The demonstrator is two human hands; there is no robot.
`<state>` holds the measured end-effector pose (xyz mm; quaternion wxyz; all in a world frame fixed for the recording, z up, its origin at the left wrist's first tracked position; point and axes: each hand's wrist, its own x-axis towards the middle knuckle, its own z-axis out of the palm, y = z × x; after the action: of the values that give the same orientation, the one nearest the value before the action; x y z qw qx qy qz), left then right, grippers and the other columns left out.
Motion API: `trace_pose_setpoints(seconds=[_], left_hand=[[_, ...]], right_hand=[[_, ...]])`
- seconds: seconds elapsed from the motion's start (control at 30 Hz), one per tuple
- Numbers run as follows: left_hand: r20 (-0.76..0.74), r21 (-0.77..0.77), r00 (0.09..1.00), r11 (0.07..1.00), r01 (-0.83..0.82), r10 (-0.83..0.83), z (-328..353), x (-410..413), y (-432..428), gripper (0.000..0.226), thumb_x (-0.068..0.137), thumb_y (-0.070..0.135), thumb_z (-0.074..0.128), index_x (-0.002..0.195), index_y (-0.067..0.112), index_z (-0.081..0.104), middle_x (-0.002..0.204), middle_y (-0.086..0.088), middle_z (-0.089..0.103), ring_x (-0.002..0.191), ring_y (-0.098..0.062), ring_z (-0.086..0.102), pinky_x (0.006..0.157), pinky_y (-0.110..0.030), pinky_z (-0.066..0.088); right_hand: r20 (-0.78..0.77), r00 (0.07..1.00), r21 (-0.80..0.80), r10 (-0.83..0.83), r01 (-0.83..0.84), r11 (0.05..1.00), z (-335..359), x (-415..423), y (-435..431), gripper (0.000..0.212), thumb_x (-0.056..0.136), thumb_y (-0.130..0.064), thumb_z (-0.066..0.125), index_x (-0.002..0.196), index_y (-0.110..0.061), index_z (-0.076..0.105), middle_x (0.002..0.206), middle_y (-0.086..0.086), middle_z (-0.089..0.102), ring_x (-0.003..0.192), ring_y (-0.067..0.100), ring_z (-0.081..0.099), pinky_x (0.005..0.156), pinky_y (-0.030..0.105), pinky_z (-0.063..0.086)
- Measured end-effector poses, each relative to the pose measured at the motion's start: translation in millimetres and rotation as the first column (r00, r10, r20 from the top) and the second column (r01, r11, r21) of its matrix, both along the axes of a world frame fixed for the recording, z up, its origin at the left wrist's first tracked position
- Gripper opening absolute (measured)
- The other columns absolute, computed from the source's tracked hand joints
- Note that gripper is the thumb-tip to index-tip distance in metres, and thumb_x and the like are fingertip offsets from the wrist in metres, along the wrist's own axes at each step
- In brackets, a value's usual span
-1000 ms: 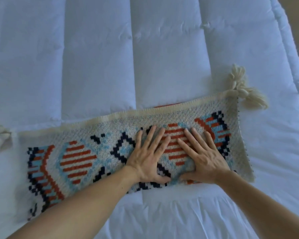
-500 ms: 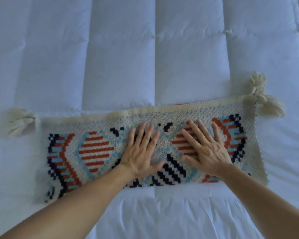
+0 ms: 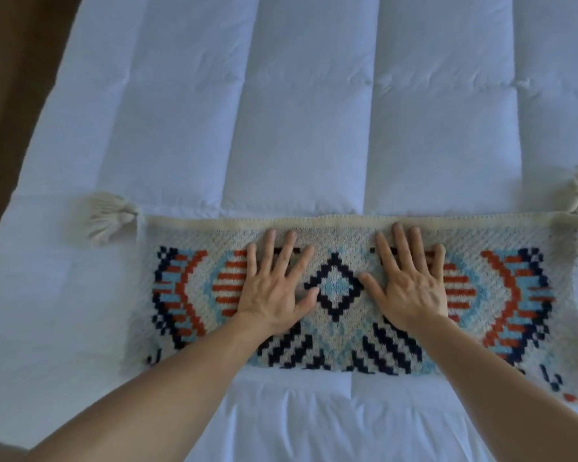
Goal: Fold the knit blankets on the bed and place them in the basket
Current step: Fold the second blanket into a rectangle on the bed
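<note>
here the knit blanket (image 3: 344, 295) lies as a long folded strip across the white bed (image 3: 307, 111). on the blanket, left hand (image 3: 274, 288) and right hand (image 3: 411, 285) press flat, fingers spread wide, flanking its central diamond; tassels (image 3: 111, 221) sit at its far corners.

We note knit blanket (image 3: 341, 341): cream ground, navy diamond, rust stripes, light-blue patches; cream tassels (image 3: 109, 216); white quilted duvet (image 3: 301, 105).

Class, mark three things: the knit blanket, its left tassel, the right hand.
knit blanket (image 3: 336, 290), head view, on the navy diamond at its middle.
left tassel (image 3: 109, 218), head view, on the cream fringe bundle.
right hand (image 3: 414, 293), head view, on the back of the hand.
</note>
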<state>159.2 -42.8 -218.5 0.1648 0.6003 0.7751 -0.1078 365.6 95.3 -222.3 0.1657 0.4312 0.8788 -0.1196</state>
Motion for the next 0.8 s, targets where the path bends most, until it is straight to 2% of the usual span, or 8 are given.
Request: trace_pose_setpoints(seconds=[0.07, 0.13, 0.27, 0.47, 0.57, 0.63, 0.73, 0.8], left_hand=[[0.029, 0.057, 1.000, 0.998, 0.009, -0.011, 3.3, 4.8, 2.4, 0.073, 0.092, 0.065, 0.010, 0.152, 0.031, -0.014, 0.160, -0.008, -0.022, 0.145, -0.032, -0.026, 0.114, -0.061, -0.013], [0.054, 0.086, 0.999, 0.996, -0.005, 0.000, 2.8, 5.2, 4.9, 0.068, 0.095, 0.058, 0.013, 0.153, 0.028, -0.010, 0.161, -0.006, -0.017, 0.147, -0.028, -0.022, 0.115, -0.059, -0.011], [0.017, 0.029, 0.997, 0.997, -0.073, 0.073, -3.7, -22.1, -1.3, 0.069, 0.094, 0.060, 0.004, 0.150, 0.029, -0.022, 0.158, 0.001, -0.028, 0.144, -0.024, -0.030, 0.115, -0.056, -0.017], [-0.081, -0.037, 0.975, 0.977, -0.210, 0.207, -6.6, -96.4, -41.3, 0.079, 0.086, 0.072, -0.005, 0.149, 0.027, -0.023, 0.156, -0.001, -0.031, 0.144, -0.024, -0.029, 0.115, -0.057, -0.015], [-0.072, -0.036, 0.971, 0.972, -0.232, 0.229, -1.3, -108.3, -53.0, 0.080, 0.087, 0.073, -0.004, 0.150, 0.027, -0.020, 0.157, -0.004, -0.030, 0.144, -0.026, -0.029, 0.115, -0.056, -0.017], [-0.024, 0.028, 0.969, 0.969, -0.244, 0.245, 6.6, -97.7, -51.1, 0.082, 0.086, 0.074, 0.001, 0.150, 0.027, -0.018, 0.158, -0.008, -0.027, 0.145, -0.029, -0.026, 0.114, -0.058, -0.018], [0.083, 0.109, 0.997, 0.994, -0.016, 0.007, 10.9, -64.6, -53.0, 0.087, 0.086, 0.076, 0.015, 0.153, 0.028, -0.012, 0.160, -0.010, -0.020, 0.147, -0.033, -0.019, 0.113, -0.067, -0.004], [0.138, 0.053, 0.982, 0.991, 0.121, -0.128, 6.9, -51.8, -64.9, 0.096, 0.081, 0.082, 0.021, 0.153, 0.028, -0.012, 0.159, -0.008, -0.026, 0.145, -0.032, -0.026, 0.112, -0.068, -0.002]], right_hand=[[-0.093, 0.989, 0.013, 0.113, -0.112, 0.994, 4.9, -20.0, -16.7, 0.075, 0.093, -0.073, 0.006, 0.154, -0.033, -0.012, 0.163, 0.002, -0.018, 0.149, 0.023, -0.017, 0.119, 0.057, -0.006], [-0.114, 0.973, 0.001, 0.201, -0.203, 0.979, 1.9, -37.3, -27.9, 0.072, 0.094, -0.071, 0.005, 0.154, -0.035, -0.012, 0.163, -0.001, -0.018, 0.149, 0.021, -0.019, 0.119, 0.055, -0.007], [-0.054, 0.991, -0.026, 0.121, -0.123, 0.992, -7.8, -47.5, -17.4, 0.075, 0.088, -0.077, 0.000, 0.148, -0.041, -0.025, 0.158, -0.005, -0.031, 0.145, 0.018, -0.030, 0.118, 0.054, -0.013], [0.079, 0.997, -0.059, -0.005, 0.010, 0.998, -5.8, -55.1, -15.4, 0.079, 0.081, -0.081, -0.010, 0.144, -0.039, -0.033, 0.154, -0.002, -0.039, 0.142, 0.023, -0.034, 0.117, 0.059, -0.011], [0.041, 0.997, -0.047, -0.068, 0.070, 0.996, 3.4, -68.4, -28.3, 0.079, 0.084, -0.078, -0.009, 0.147, -0.035, -0.029, 0.154, -0.001, -0.039, 0.142, 0.024, -0.034, 0.116, 0.060, -0.011], [-0.078, 0.996, 0.000, 0.037, -0.037, 0.999, 13.4, -80.1, -48.8, 0.078, 0.089, -0.075, -0.001, 0.150, -0.032, -0.023, 0.158, 0.001, -0.031, 0.146, 0.025, -0.027, 0.117, 0.059, -0.010], [-0.185, 0.942, -0.010, 0.282, -0.289, 0.957, 11.7, -86.9, -88.7, 0.080, 0.092, -0.074, 0.017, 0.156, -0.030, -0.005, 0.164, 0.005, -0.010, 0.151, 0.029, -0.008, 0.117, 0.063, 0.002], [-0.157, 0.933, -0.062, 0.325, -0.337, 0.939, 0.9, -82.2, -101.7, 0.086, 0.089, -0.078, 0.022, 0.156, -0.029, 0.002, 0.165, 0.007, -0.003, 0.151, 0.029, -0.004, 0.115, 0.064, 0.009]])
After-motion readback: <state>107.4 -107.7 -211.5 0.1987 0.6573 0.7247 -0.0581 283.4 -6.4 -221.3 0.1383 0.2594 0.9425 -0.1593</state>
